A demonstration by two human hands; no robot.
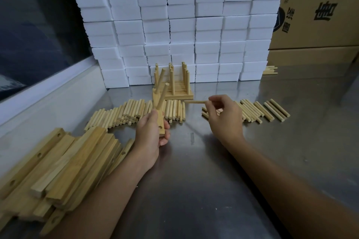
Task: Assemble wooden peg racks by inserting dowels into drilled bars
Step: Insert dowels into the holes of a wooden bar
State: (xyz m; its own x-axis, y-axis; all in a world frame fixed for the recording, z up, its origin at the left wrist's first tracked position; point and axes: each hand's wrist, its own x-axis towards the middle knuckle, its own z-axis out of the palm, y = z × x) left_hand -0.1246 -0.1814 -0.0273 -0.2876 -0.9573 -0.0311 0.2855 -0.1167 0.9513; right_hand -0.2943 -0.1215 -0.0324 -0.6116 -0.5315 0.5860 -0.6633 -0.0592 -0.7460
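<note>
Pale wooden bar [159, 120], two pegs fitted, gripped in left hand [149, 137]; right hand [225, 116] pinches a dowel [195, 102].

Both bare forearms are extended forward from the lower edge of the view, the left from the lower centre and the right from the lower right corner. The left hand [150, 134] is held thumb-side up, its fingers curled closed around a drilled bar [160, 122] whose near end is gripped upright. The right hand [223, 115] is raised slightly further forward, back upward, with a single dowel [195, 102] pinched between thumb and fingertips and pointed left.
</note>
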